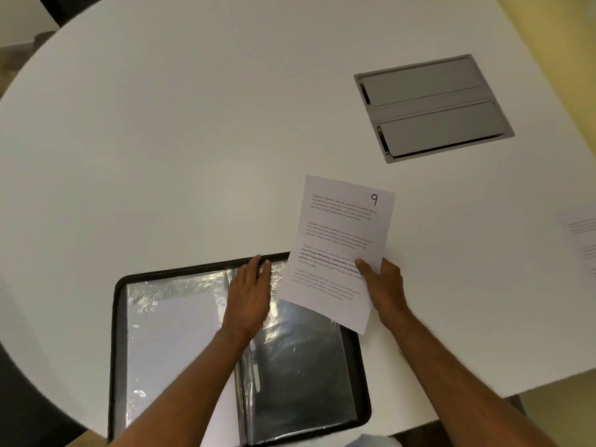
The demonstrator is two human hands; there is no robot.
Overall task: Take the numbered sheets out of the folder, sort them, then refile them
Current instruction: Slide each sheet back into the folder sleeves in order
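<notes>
A black zip folder [116,317] lies open at the near edge of the white table, its clear plastic sleeves showing. The left sleeve [174,333] holds a white sheet; the right sleeve [300,366] looks dark. My left hand [250,295] rests flat near the folder's spine at its far edge. My right hand [383,285] pinches a printed sheet marked 9 [342,240] by its right edge, held tilted above the folder's right corner.
A grey metal cable hatch [432,106] is set flush into the white table [193,156] at the far right. Another printed sheet [580,240] lies at the right edge of view. The table's curved rim runs along the left and near sides.
</notes>
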